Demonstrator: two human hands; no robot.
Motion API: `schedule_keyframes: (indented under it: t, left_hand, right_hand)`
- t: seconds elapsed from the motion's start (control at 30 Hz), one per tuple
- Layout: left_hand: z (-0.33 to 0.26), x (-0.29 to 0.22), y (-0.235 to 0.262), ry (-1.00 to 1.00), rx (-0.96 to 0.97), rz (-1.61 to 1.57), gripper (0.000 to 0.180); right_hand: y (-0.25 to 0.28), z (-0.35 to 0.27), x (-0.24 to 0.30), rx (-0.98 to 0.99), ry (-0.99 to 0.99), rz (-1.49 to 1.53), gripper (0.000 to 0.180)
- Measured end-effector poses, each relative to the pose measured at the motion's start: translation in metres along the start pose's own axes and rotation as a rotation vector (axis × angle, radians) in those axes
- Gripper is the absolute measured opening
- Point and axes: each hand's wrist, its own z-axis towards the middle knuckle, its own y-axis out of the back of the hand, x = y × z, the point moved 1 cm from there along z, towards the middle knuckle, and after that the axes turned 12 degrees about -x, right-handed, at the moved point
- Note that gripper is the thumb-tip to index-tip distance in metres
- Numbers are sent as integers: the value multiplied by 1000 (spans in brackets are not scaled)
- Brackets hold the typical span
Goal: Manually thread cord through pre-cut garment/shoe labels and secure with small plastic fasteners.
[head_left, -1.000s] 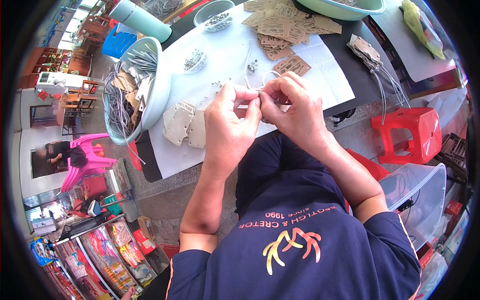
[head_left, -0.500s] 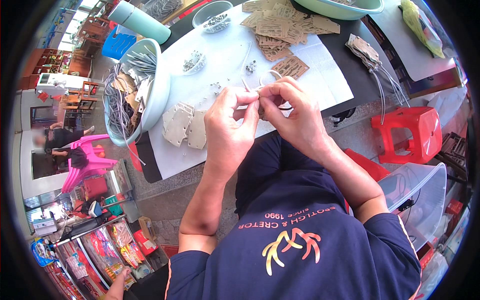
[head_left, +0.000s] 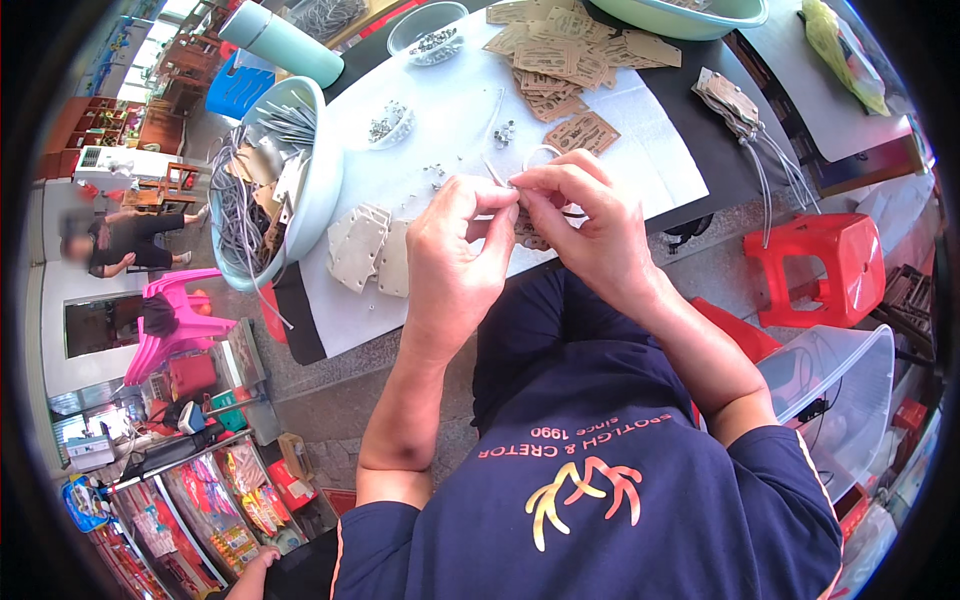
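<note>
Close together over the near edge of the white sheet (head_left: pixel 450 105), both my hands are pinched. My left hand (head_left: pixel 462 240) grips a thin pale cord (head_left: pixel 494 172) between thumb and forefinger, its free end pointing up. My right hand (head_left: pixel 592 215) pinches the same cord beside the left fingertips. A loop of the cord bulges above the right fingers. Beneath the hands a brown cardboard tag (head_left: pixel 530 238) shows in part; whether the cord runs through it is hidden. Small metal pieces (head_left: pixel 505 133) lie just beyond the hands. Pale blank-faced tags (head_left: pixel 358 245) lie to the left.
A light blue basin (head_left: pixel 332 170) of cords and tags stands left, near a turquoise bottle (head_left: pixel 285 45). Two small clear bowls (head_left: pixel 405 130) hold metal pieces. Printed tags (head_left: pixel 550 55) are heaped at the back; corded tags (head_left: pixel 728 100) lie right. A red stool (head_left: pixel 825 265) stands right.
My hands stay nearly in place, with the fingertips shifting slightly on the cord. The person in the left background has moved, and another person's hand at lower left has shifted right.
</note>
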Motion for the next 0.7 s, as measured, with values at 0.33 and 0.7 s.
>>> schedule_keyframes:
  t: [0.33, 0.7]
  left_hand:
    - [13, -9, 12, 232, 78, -104, 7]
    - [32, -19, 21, -184, 217, 324, 5]
  right_hand:
    - [12, 12, 2, 45, 293, -55, 18]
    - [12, 14, 1, 60, 210, 16, 16]
